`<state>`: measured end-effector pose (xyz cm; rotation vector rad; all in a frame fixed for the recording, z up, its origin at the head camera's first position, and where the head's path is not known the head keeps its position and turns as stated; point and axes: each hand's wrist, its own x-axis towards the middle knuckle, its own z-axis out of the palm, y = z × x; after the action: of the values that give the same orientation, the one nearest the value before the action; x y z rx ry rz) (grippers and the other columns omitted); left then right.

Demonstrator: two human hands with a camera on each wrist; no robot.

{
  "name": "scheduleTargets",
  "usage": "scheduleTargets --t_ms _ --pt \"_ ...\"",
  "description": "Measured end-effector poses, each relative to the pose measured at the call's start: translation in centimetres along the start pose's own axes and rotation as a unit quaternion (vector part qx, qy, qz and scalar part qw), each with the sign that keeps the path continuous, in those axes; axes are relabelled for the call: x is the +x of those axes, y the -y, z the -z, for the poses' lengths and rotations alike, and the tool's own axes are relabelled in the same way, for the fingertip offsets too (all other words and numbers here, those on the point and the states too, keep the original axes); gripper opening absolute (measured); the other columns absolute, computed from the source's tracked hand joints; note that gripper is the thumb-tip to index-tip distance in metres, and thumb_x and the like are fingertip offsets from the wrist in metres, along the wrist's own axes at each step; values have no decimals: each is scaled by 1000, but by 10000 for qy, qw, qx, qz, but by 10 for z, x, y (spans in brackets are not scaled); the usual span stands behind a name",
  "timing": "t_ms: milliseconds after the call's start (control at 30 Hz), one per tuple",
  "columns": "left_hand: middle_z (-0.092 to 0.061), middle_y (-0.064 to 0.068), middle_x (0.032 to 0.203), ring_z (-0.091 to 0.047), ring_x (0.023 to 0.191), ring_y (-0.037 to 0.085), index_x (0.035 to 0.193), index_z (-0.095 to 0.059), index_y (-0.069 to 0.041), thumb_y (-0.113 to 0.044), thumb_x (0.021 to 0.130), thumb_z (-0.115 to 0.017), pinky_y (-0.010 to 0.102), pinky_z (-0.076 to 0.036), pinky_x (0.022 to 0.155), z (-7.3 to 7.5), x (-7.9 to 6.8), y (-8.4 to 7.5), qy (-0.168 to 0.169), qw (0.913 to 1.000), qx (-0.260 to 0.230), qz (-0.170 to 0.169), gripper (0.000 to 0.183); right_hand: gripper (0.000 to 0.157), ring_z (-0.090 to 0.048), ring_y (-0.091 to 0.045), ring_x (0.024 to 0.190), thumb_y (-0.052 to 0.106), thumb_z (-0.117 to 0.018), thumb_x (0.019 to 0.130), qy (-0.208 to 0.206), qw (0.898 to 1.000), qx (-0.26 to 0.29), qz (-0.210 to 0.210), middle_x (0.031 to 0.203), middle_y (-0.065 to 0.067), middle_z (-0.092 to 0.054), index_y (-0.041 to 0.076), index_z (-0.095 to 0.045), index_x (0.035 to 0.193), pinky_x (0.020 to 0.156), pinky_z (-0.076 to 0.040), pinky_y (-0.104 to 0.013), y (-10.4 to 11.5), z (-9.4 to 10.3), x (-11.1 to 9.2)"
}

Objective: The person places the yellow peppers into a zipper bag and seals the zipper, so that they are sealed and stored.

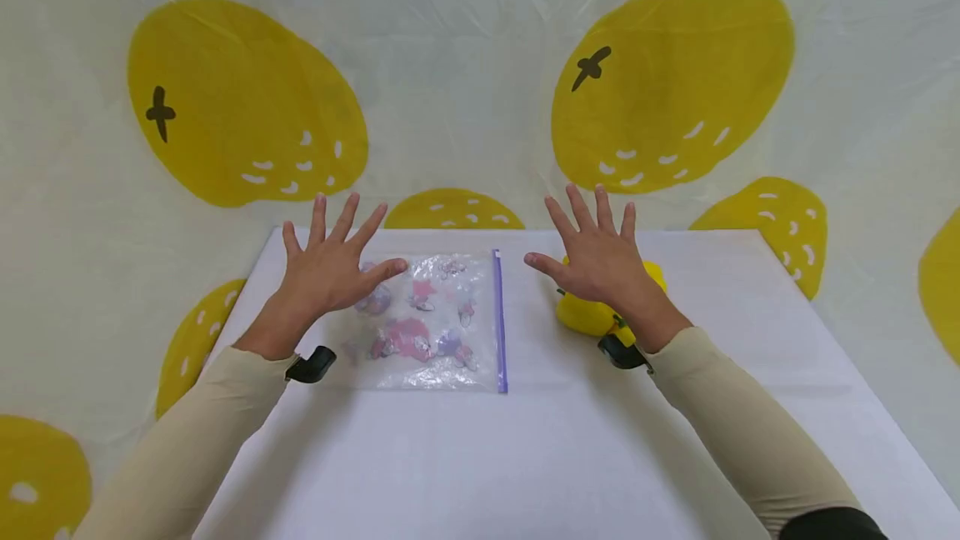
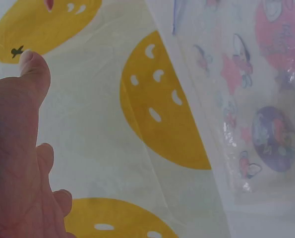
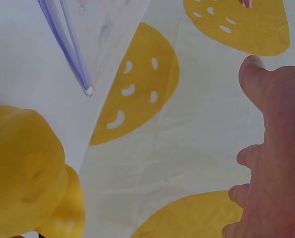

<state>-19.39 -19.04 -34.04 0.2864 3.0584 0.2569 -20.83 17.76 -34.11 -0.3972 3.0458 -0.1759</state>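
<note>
My left hand (image 1: 324,273) is held up with its fingers spread, over the left side of a clear zip bag (image 1: 442,315) printed with pink and purple cartoon figures. The bag lies flat, its purple zip edge (image 1: 500,323) toward the right. Fingers likewise spread, my right hand (image 1: 600,265) hovers above yellow lobed things that look like bell peppers (image 1: 585,317), partly hidden by the hand and wrist. In the right wrist view, yellow peppers (image 3: 23,168) show at lower left, well apart from the thumb. Both hands hold nothing.
A white-covered table (image 1: 480,465) carries the bag and the peppers. Behind and beside it hangs a pale cloth (image 1: 457,65) printed with big yellow fruit. Each wrist wears a small black device, one at the left wrist (image 1: 311,365).
</note>
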Motion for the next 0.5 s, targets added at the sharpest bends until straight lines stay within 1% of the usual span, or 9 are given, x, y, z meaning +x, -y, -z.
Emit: scheduleTargets --t_ms 133,333,500 --pt "14 5 177 28 158 44 167 2 -41 -83 94 -39 83 17 116 3 0 -3 -33 10000 4 4 94 96 20 -46 161 72 -44 98 -17 10000 21 33 177 -11 12 26 -1 169 121 18 -76 0 1 1" --pt "14 5 177 29 158 43 167 2 -41 -82 94 -39 83 16 116 8 0 -8 -76 10000 47 20 93 96 20 -44 161 72 -45 97 -65 9999 64 102 177 -10 13 26 -1 169 123 16 -74 5 2 1" --pt "14 5 177 25 159 45 167 2 -42 -82 94 -37 82 16 117 10 1 -14 -65 9999 114 19 92 96 19 -44 161 72 -45 98 -63 9998 91 189 177 -9 14 26 -2 169 125 14 -73 11 2 0"
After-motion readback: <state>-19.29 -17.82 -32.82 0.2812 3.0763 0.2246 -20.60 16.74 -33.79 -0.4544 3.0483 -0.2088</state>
